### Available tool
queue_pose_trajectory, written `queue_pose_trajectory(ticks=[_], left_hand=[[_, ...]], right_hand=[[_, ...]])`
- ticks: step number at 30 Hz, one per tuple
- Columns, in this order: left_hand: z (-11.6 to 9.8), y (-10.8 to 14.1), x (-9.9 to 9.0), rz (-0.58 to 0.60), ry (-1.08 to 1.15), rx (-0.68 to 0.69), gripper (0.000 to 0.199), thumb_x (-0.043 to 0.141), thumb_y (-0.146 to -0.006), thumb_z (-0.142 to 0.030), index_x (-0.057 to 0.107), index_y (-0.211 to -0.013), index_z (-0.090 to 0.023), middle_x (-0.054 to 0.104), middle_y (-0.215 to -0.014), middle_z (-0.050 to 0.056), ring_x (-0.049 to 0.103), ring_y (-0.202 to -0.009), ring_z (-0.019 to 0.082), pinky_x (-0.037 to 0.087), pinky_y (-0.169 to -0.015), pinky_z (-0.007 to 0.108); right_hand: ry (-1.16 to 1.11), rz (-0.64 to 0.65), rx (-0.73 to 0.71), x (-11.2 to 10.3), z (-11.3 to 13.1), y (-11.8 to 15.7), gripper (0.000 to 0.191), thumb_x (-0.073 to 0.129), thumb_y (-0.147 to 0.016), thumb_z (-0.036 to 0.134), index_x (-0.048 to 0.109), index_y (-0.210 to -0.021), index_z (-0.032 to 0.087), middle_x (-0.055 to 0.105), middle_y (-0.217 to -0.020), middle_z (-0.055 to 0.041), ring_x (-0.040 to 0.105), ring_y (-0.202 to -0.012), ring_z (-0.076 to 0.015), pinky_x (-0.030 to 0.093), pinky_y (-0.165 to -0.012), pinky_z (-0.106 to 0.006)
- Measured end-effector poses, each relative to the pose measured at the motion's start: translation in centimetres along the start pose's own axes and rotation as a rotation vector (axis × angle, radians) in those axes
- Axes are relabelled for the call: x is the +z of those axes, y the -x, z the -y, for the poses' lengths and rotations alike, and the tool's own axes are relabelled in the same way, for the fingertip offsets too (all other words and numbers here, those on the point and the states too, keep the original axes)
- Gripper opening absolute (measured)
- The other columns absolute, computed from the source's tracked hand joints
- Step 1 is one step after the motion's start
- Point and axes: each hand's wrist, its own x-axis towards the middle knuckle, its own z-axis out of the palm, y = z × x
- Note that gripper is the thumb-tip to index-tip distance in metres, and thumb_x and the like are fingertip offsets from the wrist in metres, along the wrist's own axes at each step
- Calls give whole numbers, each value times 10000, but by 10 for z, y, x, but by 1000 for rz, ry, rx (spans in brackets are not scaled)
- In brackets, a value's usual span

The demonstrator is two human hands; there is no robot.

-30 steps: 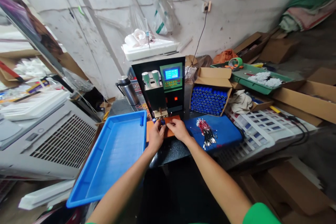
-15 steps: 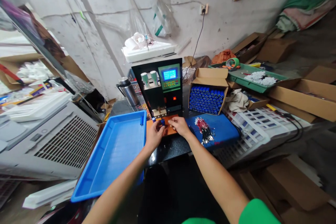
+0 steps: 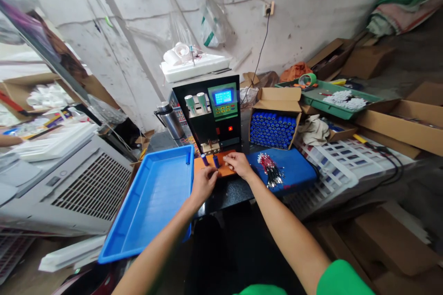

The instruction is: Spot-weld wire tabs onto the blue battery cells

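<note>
- Two blue cylinders [image 3: 216, 162] sit on the orange plate [image 3: 226, 168], under the machine [image 3: 221, 122].
- Left hand [image 3: 204, 181] and right hand [image 3: 238, 165] flank them, fingers curled; from here I can't tell any fingertip gap or grip.
- Blue tray [image 3: 152, 198] lies left.

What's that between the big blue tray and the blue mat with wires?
In the head view, an orange plate lies there, with two blue cylinders on it and the left hand and the right hand at it.
</note>
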Motion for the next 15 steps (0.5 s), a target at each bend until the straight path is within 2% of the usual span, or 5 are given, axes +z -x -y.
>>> queue_pose_trajectory(ticks=[6, 11, 15], left_hand=[[-3, -3, -1, 62, 218, -90, 246, 576, -778, -400, 663, -749, -171, 669, -664, 7, 588, -631, 156, 439, -614, 267], [-2, -8, 3, 86, 263, -84, 274, 560, -796, -434, 622, -771, -168, 662, -712, 16, 603, -684, 169, 470, -680, 290], [-3, -3, 3, 27, 160, -42, 220, 531, -828, -382, 593, -768, -179, 611, -696, 6, 573, -646, 155, 467, -638, 279]], right_hand=[[146, 140, -143, -1, 3, 4, 206, 694, -720, 362, 670, -760, 161, 631, -699, -5, 532, -618, -121, 421, -614, -249], [196, 181, -141, 4, 2, 5, 216, 674, -742, 374, 658, -746, 159, 632, -684, -4, 534, -615, -123, 432, -616, -250], [185, 123, -134, 4, 4, 7, 209, 684, -724, 372, 657, -700, 167, 618, -652, 3, 518, -587, -120, 412, -585, -244]])
